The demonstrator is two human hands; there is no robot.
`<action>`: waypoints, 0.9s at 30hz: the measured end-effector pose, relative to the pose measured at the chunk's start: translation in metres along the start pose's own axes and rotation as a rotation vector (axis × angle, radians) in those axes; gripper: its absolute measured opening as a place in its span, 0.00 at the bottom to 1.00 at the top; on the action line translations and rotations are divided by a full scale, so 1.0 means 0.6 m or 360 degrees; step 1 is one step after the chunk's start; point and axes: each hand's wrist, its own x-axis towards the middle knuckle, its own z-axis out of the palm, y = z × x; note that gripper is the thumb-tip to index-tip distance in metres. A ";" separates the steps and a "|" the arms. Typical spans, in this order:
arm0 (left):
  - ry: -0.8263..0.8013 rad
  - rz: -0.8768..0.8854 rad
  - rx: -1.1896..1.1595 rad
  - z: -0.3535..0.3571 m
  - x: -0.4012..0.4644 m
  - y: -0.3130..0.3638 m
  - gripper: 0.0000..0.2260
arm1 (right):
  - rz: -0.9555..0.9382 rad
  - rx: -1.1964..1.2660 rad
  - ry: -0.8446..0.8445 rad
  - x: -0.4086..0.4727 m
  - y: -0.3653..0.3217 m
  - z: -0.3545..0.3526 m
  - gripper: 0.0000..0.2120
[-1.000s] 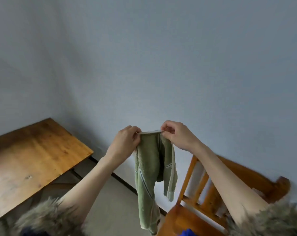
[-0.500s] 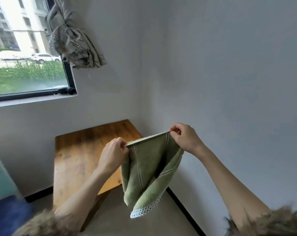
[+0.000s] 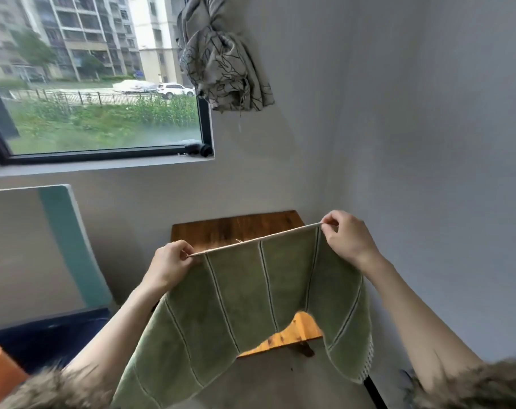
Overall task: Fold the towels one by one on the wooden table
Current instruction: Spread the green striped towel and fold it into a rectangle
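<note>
The left hand (image 3: 169, 265) and right hand (image 3: 346, 236) each pinch a top corner of the green towel (image 3: 250, 296), stretching its edge taut in the air above the wooden surface (image 3: 236, 227), probably so it hangs flat and can be laid down smoothly for folding.

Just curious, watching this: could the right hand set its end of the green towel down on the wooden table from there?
Probably yes. The right hand pinches the green towel by its top corner above the wooden table, with nothing visible between them.
</note>
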 end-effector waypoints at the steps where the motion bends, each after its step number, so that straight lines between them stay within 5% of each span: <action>1: -0.0039 -0.0034 0.0020 0.005 0.011 -0.016 0.03 | 0.0023 -0.0036 -0.0024 0.019 0.012 0.013 0.06; 7: -0.0358 -0.0204 0.0212 0.041 0.083 -0.082 0.10 | 0.0149 -0.0264 -0.0245 0.111 0.069 0.097 0.06; 14: -0.0654 -0.0073 0.0266 0.077 0.217 -0.127 0.05 | 0.0292 -0.0481 -0.0634 0.225 0.108 0.204 0.04; 27: -0.0660 -0.0119 0.0277 0.193 0.428 -0.225 0.04 | 0.0420 -0.0640 -0.0553 0.389 0.159 0.406 0.08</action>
